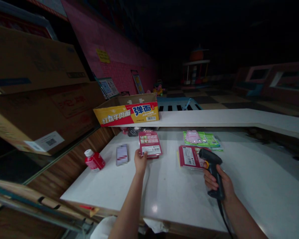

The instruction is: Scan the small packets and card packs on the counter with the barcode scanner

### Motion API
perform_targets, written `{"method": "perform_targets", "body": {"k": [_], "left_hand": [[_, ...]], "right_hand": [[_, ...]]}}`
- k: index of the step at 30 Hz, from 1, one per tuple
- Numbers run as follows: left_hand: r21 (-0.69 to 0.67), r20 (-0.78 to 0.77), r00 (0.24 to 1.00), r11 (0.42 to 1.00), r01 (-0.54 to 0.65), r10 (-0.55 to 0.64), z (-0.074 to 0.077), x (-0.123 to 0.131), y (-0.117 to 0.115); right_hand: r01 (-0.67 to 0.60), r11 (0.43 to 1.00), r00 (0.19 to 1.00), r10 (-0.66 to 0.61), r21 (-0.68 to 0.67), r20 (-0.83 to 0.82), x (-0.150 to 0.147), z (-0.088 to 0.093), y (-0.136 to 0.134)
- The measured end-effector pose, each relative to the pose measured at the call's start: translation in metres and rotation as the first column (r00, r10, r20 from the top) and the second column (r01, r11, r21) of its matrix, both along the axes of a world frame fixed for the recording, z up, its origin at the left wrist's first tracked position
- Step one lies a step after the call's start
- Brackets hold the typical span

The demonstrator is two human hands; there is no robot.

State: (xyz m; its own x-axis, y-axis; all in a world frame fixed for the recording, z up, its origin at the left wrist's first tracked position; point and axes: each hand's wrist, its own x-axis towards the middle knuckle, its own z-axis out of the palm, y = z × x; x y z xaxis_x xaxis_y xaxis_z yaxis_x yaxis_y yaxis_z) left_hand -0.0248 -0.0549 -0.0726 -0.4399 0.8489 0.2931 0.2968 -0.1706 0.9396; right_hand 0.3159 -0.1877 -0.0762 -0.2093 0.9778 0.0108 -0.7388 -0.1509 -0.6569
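Note:
In the head view my right hand (223,184) is wrapped round the handle of a black barcode scanner (211,157), its cable trailing down to the front edge. My left hand (141,161) pinches the near left corner of a red flat package (150,141) with a white barcode label. That package lies at the back of the counter, apparently on top of another. Just behind the scanner rests a stack of similar red packages (188,156), partly covered by the scanner head. Green and pink packets (201,138) lie behind that stack.
A red bottle with a white cap (94,160) and a phone-like object (122,154) are on the white counter (171,192) to the left. An open noodle carton (127,113) sits on the raised ledge (209,117). Large cardboard boxes (45,109) are stacked at far left.

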Motion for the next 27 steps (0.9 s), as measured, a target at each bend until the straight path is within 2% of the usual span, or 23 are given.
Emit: {"method": "perform_targets", "body": {"k": [3,5,8,10,12,15,17,23,27], "left_hand": [[-0.185,-0.228,0.974,0.982,-0.049,0.005,0.009,-0.020,0.006],[-0.269,-0.427,0.904,0.955,-0.126,-0.001,0.013,-0.025,0.004],[-0.201,-0.698,0.712,0.933,-0.298,0.077,0.013,-0.022,-0.007],[-0.122,-0.780,0.622,0.955,-0.269,0.076,0.009,-0.017,-0.015],[-0.108,-0.808,0.589,0.987,-0.115,-0.020,0.004,-0.013,-0.021],[-0.155,-0.813,0.559,0.986,0.057,-0.160,-0.002,-0.011,-0.024],[-0.182,-0.813,0.552,0.981,0.061,-0.185,-0.003,-0.010,-0.024],[-0.179,-0.824,0.543,0.984,0.023,-0.163,-0.002,-0.010,-0.024],[-0.070,-0.833,0.547,0.996,0.046,-0.084,0.001,-0.010,-0.027]], "right_hand": [[-0.005,1.000,1.000,0.005,0.004,-0.005,0.001,-0.001,0.001],[-0.002,1.000,1.000,0.002,-0.005,-0.011,0.002,-0.003,0.001],[0.030,0.999,1.000,-0.030,-0.019,0.007,0.003,-0.005,0.000],[0.043,0.999,0.999,-0.043,-0.017,0.030,0.003,-0.005,0.000],[0.035,0.999,0.999,-0.035,-0.014,0.036,0.003,-0.006,0.000],[0.026,0.999,1.000,-0.026,-0.031,0.011,0.004,-0.006,-0.001],[0.033,0.998,0.999,-0.033,-0.049,-0.011,0.004,-0.005,-0.002],[0.065,0.997,0.998,-0.065,-0.043,-0.004,0.005,-0.001,-0.004],[0.083,0.996,0.997,-0.083,-0.014,-0.005,0.006,-0.001,-0.003]]}}
